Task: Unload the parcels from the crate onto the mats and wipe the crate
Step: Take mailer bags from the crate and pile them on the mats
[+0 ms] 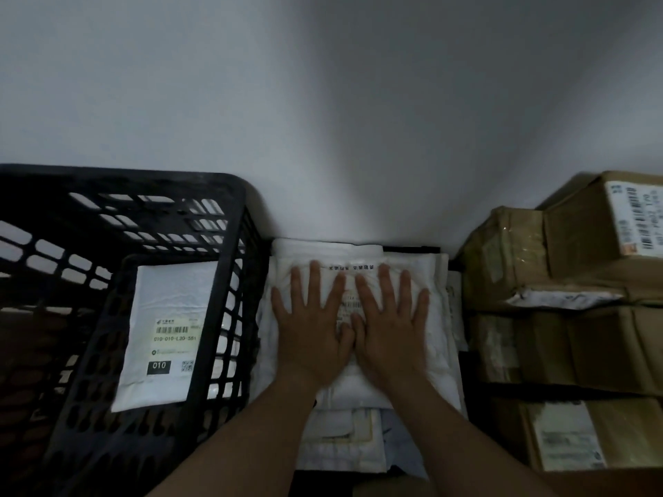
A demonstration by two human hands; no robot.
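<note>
Head view only: both hands, left hand and right hand, were laid flat with fingers spread on the white parcel pile. One labelled parcel was left inside the black crate. Cardboard boxes were stacked at right.

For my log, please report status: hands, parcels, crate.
Left hand, right hand flat on white mailer stack. One labelled mailer left in black crate. Cardboard boxes right, clear of path.
</note>
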